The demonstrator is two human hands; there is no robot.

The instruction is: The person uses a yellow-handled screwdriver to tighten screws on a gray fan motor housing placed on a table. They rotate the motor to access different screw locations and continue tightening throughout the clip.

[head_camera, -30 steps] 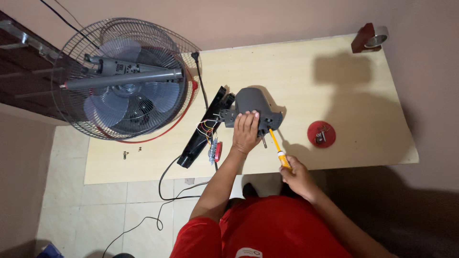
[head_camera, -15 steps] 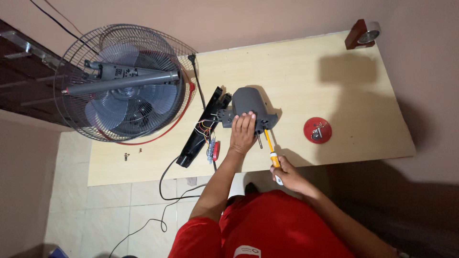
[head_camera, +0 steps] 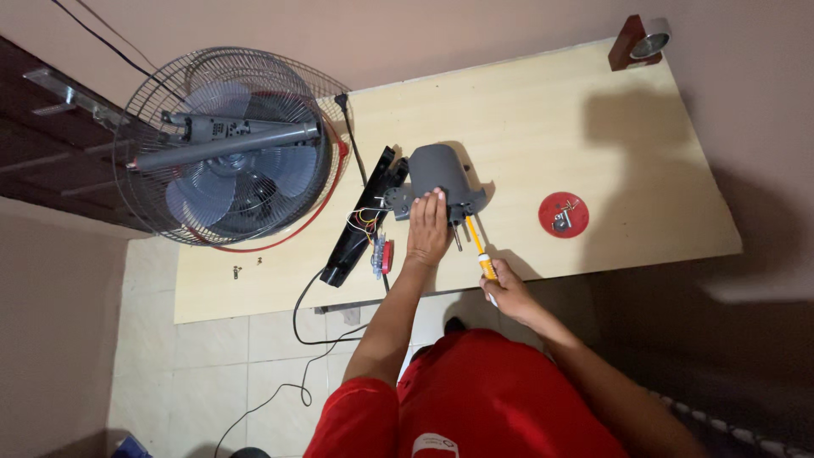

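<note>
A grey plastic fan motor housing [head_camera: 441,170] lies on the pale wooden table [head_camera: 526,119]. My left hand [head_camera: 426,227] rests flat on its near side, pressing it down. My right hand [head_camera: 504,291] grips a yellow-handled screwdriver [head_camera: 478,250] whose tip points up into the housing's lower right edge. A long black control panel [head_camera: 365,216] lies to the left of the housing, joined to it by coloured wires [head_camera: 366,222]. A small red and blue part [head_camera: 381,256] sits by my left wrist.
A fan head with wire cage and blue blades [head_camera: 229,148] lies on the table's left end, a grey pole [head_camera: 225,140] across it. A red round cap holding screws [head_camera: 563,214] sits to the right. A brown block with a metal cup [head_camera: 638,41] stands at the far corner. A black cord [head_camera: 297,339] hangs to the tiled floor.
The view has shifted slightly. My right hand and the screwdriver have edged a little left, toward the housing; my left hand stays on it.
</note>
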